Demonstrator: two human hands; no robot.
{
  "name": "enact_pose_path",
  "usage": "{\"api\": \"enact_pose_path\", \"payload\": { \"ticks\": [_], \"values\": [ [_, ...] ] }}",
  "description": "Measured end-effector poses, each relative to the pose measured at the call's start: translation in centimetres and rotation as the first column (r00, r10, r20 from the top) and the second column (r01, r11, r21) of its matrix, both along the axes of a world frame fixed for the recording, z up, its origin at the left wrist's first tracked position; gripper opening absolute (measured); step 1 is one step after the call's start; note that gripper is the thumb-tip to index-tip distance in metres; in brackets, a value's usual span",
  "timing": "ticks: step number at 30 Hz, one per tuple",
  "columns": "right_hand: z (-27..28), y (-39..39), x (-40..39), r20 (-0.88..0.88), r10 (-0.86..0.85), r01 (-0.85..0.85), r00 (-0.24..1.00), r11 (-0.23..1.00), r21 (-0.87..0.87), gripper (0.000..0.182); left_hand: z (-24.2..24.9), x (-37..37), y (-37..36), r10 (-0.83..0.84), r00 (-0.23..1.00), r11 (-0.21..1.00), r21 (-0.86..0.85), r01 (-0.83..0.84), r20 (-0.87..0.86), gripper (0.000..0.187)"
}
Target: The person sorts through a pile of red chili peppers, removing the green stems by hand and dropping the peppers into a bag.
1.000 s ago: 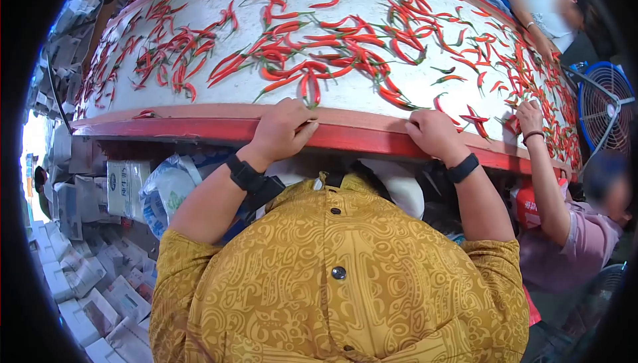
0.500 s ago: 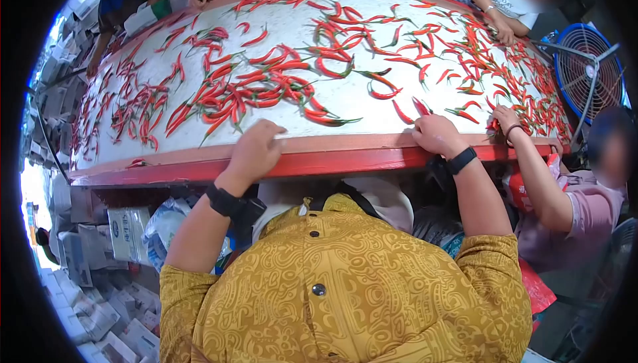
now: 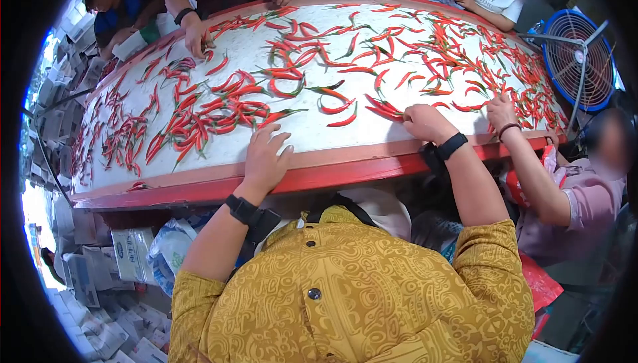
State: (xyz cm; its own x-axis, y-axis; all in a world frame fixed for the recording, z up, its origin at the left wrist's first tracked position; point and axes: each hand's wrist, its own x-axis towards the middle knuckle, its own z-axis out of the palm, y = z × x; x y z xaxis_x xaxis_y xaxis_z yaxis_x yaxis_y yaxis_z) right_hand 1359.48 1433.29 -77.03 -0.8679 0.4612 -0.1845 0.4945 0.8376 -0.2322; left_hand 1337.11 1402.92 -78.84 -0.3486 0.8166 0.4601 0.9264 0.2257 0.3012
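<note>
Red chili peppers with green stems (image 3: pixel 229 104) lie scattered and heaped over a white tabletop (image 3: pixel 319 137) with a red and brown rim. My left hand (image 3: pixel 267 158) is over the near rim, its fingers spread and nothing in them, just short of the main heap. Farther right, my right hand (image 3: pixel 426 124) is closed around the ends of a small bunch of chili peppers (image 3: pixel 385 108), whose red tips point left. One loose chili (image 3: pixel 343 116) lies between my two hands. The fingertips of my right hand are partly hidden behind its back.
A co-worker's hand (image 3: pixel 503 112) works among chilies close on my right. Across the table are another person's hand (image 3: pixel 195 36) and more people. A blue-rimmed fan (image 3: pixel 578 61) stands at the right. Cartons (image 3: pixel 131 255) and plastic bags (image 3: pixel 169 250) sit below the table at left.
My left hand has opened, fingers spreading toward the heap. My right hand has shifted slightly left, and more of its chili bunch shows. The view has turned, shifting the table leftward.
</note>
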Motion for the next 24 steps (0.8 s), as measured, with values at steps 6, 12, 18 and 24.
{"api": "enact_pose_path", "payload": {
  "ticks": [6, 12, 18, 24],
  "values": [
    [0.4, 1.8, 2.9, -0.116, -0.04, 0.05, 0.992, 0.995, 0.089, 0.02, -0.1, 3.2, 2.0, -0.113, 0.98, 0.994, 0.034, 0.108, 0.163, 0.023],
    [-1.6, 7.2, 6.5, 0.111, -0.139, 0.124, 0.984, 0.984, 0.13, 0.019, -0.3, 5.5, 4.8, -0.166, 0.978, 0.986, 0.049, 0.161, 0.124, 0.022],
    [-2.8, 10.1, 5.2, -0.48, 0.181, -0.157, 0.858, 0.983, 0.09, 0.032, -0.5, 7.9, 7.2, -0.148, 0.983, 0.987, 0.073, 0.141, 0.108, 0.022],
    [-3.3, 17.4, 6.0, -0.097, -0.245, 0.262, 0.965, 0.934, 0.242, 0.038, -1.0, 10.2, 10.1, -0.186, 0.975, 0.982, 0.059, 0.18, 0.124, 0.022]
  ]
}}
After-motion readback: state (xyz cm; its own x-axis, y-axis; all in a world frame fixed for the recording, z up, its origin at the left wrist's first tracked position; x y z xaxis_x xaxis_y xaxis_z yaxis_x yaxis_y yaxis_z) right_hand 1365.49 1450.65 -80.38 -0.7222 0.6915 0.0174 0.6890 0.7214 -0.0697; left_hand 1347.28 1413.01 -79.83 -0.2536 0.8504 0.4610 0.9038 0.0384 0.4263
